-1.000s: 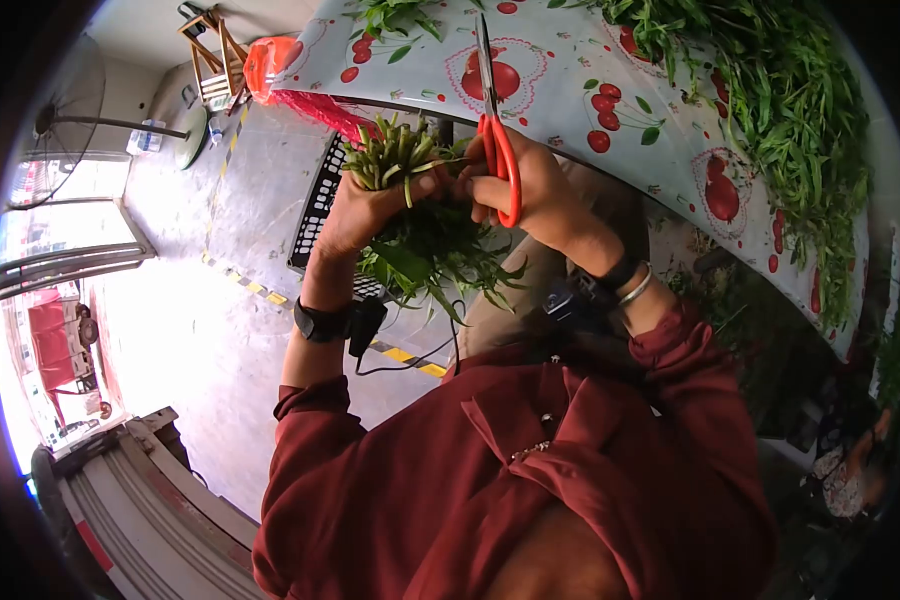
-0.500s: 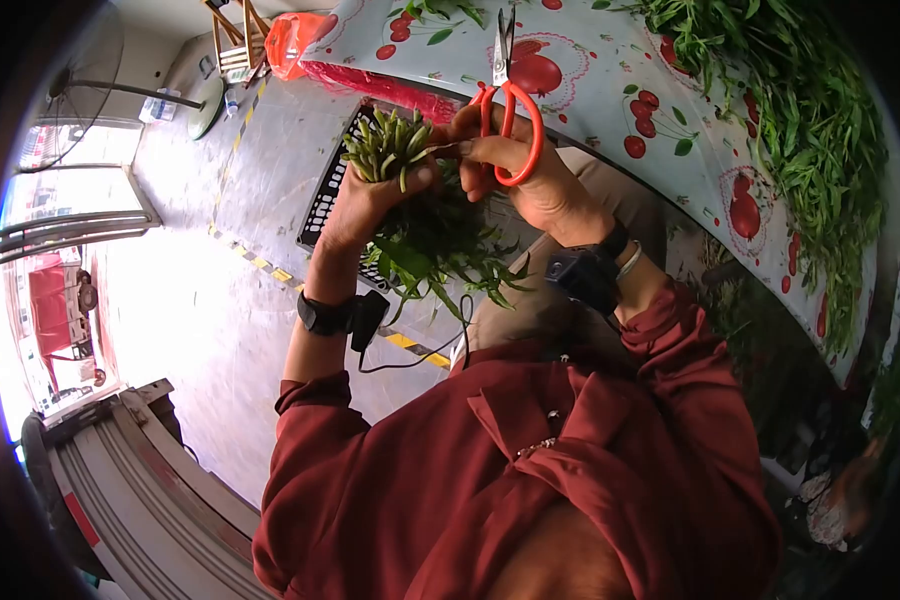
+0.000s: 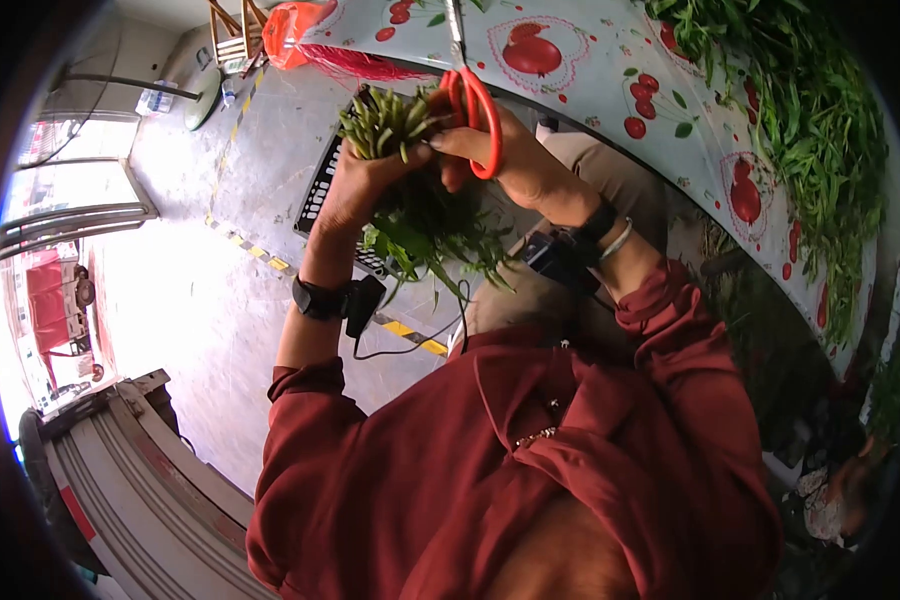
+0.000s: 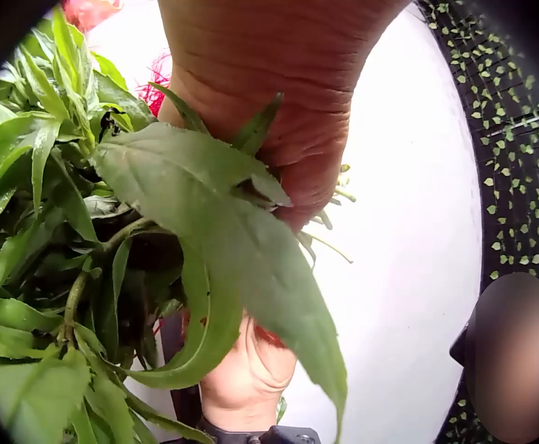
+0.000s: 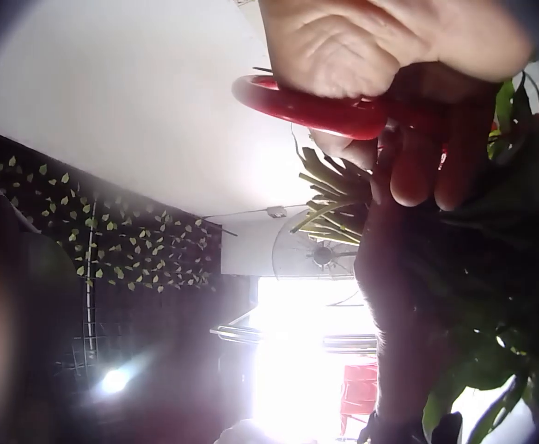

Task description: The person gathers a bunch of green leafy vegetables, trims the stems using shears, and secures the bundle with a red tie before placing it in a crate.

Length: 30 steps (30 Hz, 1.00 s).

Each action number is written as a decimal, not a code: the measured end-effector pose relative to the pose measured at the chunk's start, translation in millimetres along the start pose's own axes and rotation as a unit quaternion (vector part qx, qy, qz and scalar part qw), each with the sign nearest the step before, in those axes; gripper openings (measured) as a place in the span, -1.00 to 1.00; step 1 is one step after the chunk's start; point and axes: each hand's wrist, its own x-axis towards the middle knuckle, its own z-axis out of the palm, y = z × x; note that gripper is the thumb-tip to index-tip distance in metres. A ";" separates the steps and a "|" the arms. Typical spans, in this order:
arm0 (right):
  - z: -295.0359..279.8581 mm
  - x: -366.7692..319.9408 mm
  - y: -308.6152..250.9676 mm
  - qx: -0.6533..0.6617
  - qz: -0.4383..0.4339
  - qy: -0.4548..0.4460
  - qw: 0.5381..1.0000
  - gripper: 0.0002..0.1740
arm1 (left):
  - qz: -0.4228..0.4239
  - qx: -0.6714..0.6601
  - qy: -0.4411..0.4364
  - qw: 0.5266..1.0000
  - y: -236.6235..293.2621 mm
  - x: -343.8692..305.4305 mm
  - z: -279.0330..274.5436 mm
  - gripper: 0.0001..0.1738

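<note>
My left hand (image 3: 355,195) grips a bunch of leafy greens (image 3: 385,125), its cut stem ends pointing up and the leaves hanging below the fist. In the left wrist view broad leaves (image 4: 196,176) cover part of that hand. Scissors (image 3: 493,140) with red-orange handles hang on my right hand (image 3: 535,170), their blades pointing away over the table edge. The right thumb and fingers are at the near side of the stems, beside the left thumb. In the right wrist view a handle loop (image 5: 316,111) lies across the palm, with the right fingers curled next to the stems (image 5: 334,199).
A table with a cherry-print cloth (image 3: 590,60) stands ahead, a large heap of greens (image 3: 820,150) on its right. Red strands (image 3: 360,62) and an orange bag (image 3: 288,35) are at its left end. Below the bunch sits a black crate (image 3: 315,190). A cable (image 3: 400,352) hangs between the wrists.
My right hand has moved left, closer to the stems, and the scissors have moved left with it. The left hand keeps its grip on the bunch, nearly in place.
</note>
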 end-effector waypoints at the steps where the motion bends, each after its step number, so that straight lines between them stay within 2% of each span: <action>1: -0.2 0.2 0.7 0.002 -0.001 -0.011 1.000 -0.60 | 0.004 -0.022 0.010 1.000 1.8 -0.8 2.5 -0.53; 5: -0.7 2.9 -2.5 0.023 0.004 -0.031 0.999 -0.57 | 0.018 -0.018 0.023 0.999 6.1 0.0 5.4 -0.47; 9: -10.4 3.5 -13.4 -0.008 0.012 -0.018 1.000 -0.61 | 0.010 0.007 0.059 0.998 2.1 3.3 -6.0 -0.80; 12: -21.8 2.1 -23.4 -0.033 0.010 -0.018 0.999 -0.63 | 0.014 0.039 0.045 0.998 1.4 6.2 -19.1 -0.82; 14: -22.1 0.4 -24.3 -0.090 -0.038 -0.005 0.995 -0.61 | 0.015 0.040 0.056 0.998 3.3 6.0 -19.1 -0.83; 15: -25.6 -1.6 -27.9 -0.089 -0.035 -0.001 0.995 -0.61 | 0.009 0.059 0.054 0.997 2.1 6.7 -23.5 -0.80; 17: -30.5 -5.8 -43.7 0.005 -0.003 -0.046 0.999 -0.45 | 0.014 0.052 0.070 0.996 6.6 5.4 -18.5 -0.82; 18: -31.0 -9.2 -49.8 0.006 -0.002 -0.044 0.999 -0.45 | 0.012 0.051 0.070 0.996 8.9 4.5 -17.3 -0.82; 21: -29.7 -21.2 -63.7 -0.037 -0.032 0.025 0.998 -0.65 | -0.001 0.047 0.090 0.995 15.5 1.9 -17.2 -0.81; 22: -32.8 -23.2 -67.9 -0.036 -0.031 0.027 0.999 -0.65 | -0.003 0.047 0.089 0.995 14.4 2.0 -19.5 -0.81; 25: -48.6 -25.4 -77.1 -0.051 -0.121 0.005 0.991 -0.64 | 0.016 0.058 0.099 0.993 11.0 5.7 -29.1 -0.79; 26: -52.9 -29.8 -78.8 -0.052 -0.121 0.006 0.991 -0.64 | 0.016 0.057 0.097 0.993 10.0 6.4 -29.7 -0.79; 29: -57.5 -46.7 -86.1 -0.044 -0.059 0.085 0.994 -0.66 | -0.010 0.032 0.129 0.991 8.0 6.3 -30.2 -0.79; 30: -62.5 -48.2 -86.5 -0.048 -0.067 0.049 0.995 -0.61 | -0.011 0.034 0.135 0.990 7.1 6.0 -30.6 -0.79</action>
